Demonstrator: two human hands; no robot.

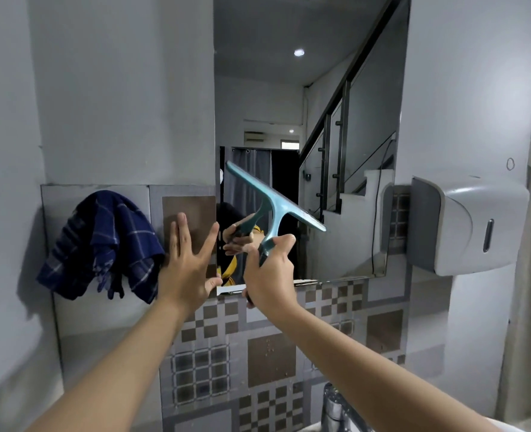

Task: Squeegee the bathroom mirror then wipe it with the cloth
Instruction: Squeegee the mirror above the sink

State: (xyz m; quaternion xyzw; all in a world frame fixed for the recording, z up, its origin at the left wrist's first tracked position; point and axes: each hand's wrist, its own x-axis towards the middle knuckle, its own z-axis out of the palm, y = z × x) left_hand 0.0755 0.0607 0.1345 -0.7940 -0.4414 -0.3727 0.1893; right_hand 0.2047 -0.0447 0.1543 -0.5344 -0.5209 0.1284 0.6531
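Two hands, right hand (269,275) clenching squeegee (273,202) at mirror (351,88), left hand (186,263) splayed, released

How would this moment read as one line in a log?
stage: squeegeeing | right hand: holds squeegee at mirror | left hand: open, on wall | cloth: hanging, untouched

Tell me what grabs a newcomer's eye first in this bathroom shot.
The teal squeegee stands out, tilted against the lower part of the mirror and gripped by the right hand. The left hand is spread flat on the tiled wall at the mirror's left edge. Further left, a dark blue checked cloth hangs on the wall.
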